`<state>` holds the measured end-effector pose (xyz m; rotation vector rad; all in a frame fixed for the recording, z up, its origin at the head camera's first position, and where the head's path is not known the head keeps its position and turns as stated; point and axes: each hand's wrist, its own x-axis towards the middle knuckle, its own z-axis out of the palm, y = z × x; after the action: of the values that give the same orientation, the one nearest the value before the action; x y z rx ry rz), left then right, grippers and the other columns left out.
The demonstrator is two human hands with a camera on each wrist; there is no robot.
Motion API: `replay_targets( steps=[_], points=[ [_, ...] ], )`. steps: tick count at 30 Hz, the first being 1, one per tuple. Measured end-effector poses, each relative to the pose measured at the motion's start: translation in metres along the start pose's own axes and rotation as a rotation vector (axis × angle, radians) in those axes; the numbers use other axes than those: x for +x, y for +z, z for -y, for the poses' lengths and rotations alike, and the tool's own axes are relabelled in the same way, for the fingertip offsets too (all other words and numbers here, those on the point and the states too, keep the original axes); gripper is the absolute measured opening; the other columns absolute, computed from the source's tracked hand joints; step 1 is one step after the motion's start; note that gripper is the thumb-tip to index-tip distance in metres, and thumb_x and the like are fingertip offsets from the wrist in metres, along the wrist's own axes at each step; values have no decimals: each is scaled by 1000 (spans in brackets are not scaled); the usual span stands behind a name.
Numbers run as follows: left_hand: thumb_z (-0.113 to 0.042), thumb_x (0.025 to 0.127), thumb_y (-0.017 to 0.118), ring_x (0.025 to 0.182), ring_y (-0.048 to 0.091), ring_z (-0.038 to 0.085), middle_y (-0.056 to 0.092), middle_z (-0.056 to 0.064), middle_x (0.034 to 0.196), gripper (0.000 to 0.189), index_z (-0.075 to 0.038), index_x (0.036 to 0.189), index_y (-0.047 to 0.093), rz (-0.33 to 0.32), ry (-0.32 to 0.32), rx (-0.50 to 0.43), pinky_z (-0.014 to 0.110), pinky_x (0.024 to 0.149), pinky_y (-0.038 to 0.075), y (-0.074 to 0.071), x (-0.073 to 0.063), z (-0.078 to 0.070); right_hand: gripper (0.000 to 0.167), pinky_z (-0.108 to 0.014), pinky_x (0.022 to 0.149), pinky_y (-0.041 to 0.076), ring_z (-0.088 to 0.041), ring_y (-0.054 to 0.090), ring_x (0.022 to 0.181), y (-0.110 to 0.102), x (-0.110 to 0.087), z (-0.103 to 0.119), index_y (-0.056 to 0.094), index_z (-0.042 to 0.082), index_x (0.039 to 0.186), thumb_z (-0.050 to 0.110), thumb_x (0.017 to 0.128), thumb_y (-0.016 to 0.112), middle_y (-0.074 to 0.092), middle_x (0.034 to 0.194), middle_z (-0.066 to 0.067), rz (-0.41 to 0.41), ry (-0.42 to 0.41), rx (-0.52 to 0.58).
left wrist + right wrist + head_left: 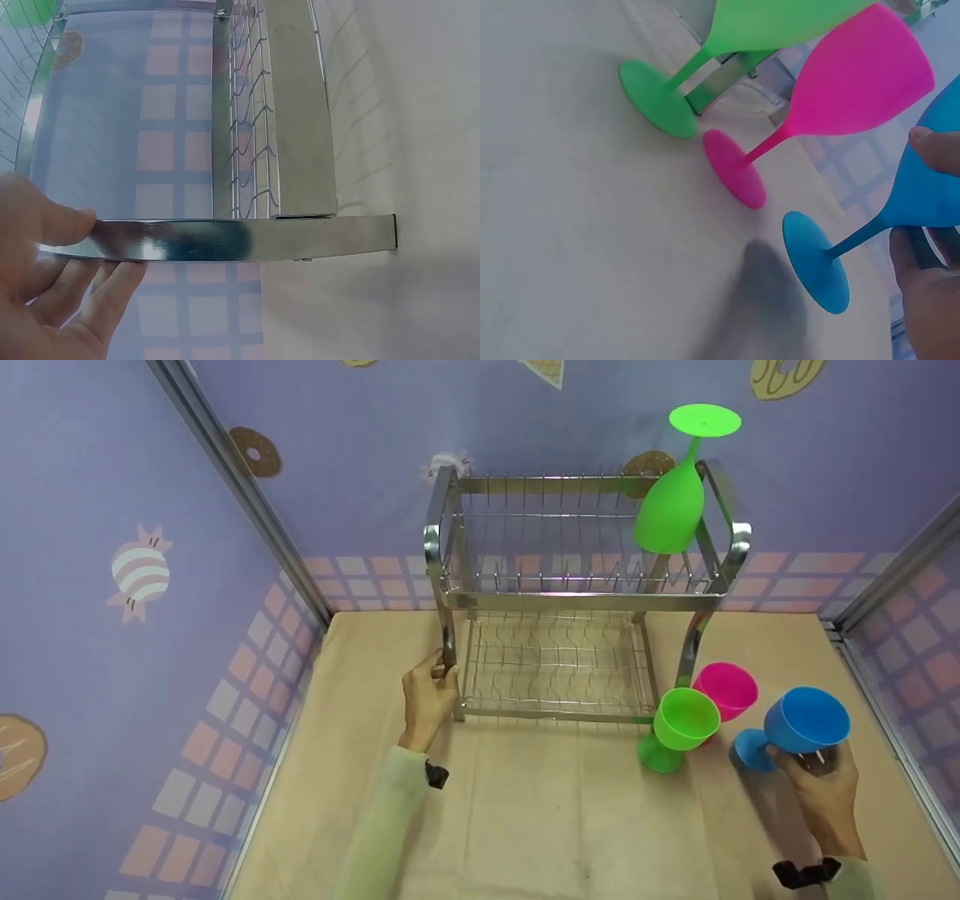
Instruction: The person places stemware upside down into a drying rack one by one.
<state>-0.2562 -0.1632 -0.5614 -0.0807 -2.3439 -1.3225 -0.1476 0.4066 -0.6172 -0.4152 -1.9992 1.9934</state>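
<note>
My left hand (429, 701) grips the front left upright of a two-tier metal dish rack (585, 601); in the left wrist view the thumb lies on one side of the metal bar (172, 240) and the fingers on the other. On the right, my right hand (825, 791) holds a blue goblet (806, 720) by its bowl, thumb and fingers around it. Its round foot (816, 262) shows apart from the dark shadow on the cloth. Left of it stand a pink goblet (855, 82) and a green goblet (684, 720), both upright beside the rack's front right leg.
Another green goblet (671, 510) sits upside down at the right end of the rack's upper tier. The lower tier (555, 660) has wavy wires. A beige cloth (540, 810) covers the table. Patterned walls (360, 510) enclose the back and sides.
</note>
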Motion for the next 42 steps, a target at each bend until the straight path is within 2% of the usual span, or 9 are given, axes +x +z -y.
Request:
replay_targets(
  steps=[5,13,18,22,25,31,37,39,42],
  points=[
    [4,95,76,93,80,37,79,23,111,27,5,122,75,-15,2,-41,40,82,68,-3,-1,4,94,-41,131,28,-26,41,152,2,-7,18,41,18,163,-26,86,70,48,153,1,-6,-50,127],
    [-1,97,75,101,80,38,78,25,117,31,8,127,72,2,-54,-135,36,86,67,-11,-9,8,93,-44,133,26,-27,43,149,6,-19,51,44,14,162,-29,83,69,50,156,-5,-6,-143,129],
    [-5,99,74,108,78,40,74,25,127,33,5,130,72,22,-54,-149,42,92,66,-18,-12,2,96,-26,121,44,-27,48,144,11,-22,69,42,5,161,-36,78,65,50,154,-13,71,-295,203],
    [-7,98,75,113,76,42,72,24,133,34,4,131,72,11,-4,-129,50,97,64,-25,-14,-6,99,-18,112,50,-26,54,139,21,-23,80,41,-4,159,-41,70,65,52,150,-17,165,-443,233],
    [-7,98,76,115,74,44,71,25,135,37,5,132,71,10,56,-112,55,100,62,-28,-16,-14,96,-16,112,49,-22,59,134,29,-26,89,44,-10,154,-41,66,68,56,146,-16,191,-518,164],
    [-11,96,78,124,69,46,68,24,142,48,4,140,66,74,112,-129,56,108,57,-29,-25,-36,99,-14,111,48,-11,64,129,45,-35,108,50,-12,149,-38,59,78,63,143,-5,185,-650,-187],
    [-11,94,79,137,61,45,62,22,150,56,4,145,61,178,181,-175,56,119,48,-24,-34,-63,100,-11,109,48,-3,63,127,68,-41,123,56,-15,143,-35,48,84,66,140,-2,223,-817,-318],
    [-10,92,80,139,60,42,63,21,150,58,3,145,61,201,214,-187,55,121,46,-22,-38,-71,89,-11,109,48,-2,61,130,75,-42,126,57,-15,142,-19,61,93,68,138,-13,252,-872,-360],
    [-16,90,82,139,60,39,65,18,147,61,-1,146,62,230,257,-197,54,119,49,-17,-44,-82,78,-11,111,45,-1,57,134,85,-43,129,58,-12,142,24,84,94,66,136,-27,298,-941,-424]
  ],
)
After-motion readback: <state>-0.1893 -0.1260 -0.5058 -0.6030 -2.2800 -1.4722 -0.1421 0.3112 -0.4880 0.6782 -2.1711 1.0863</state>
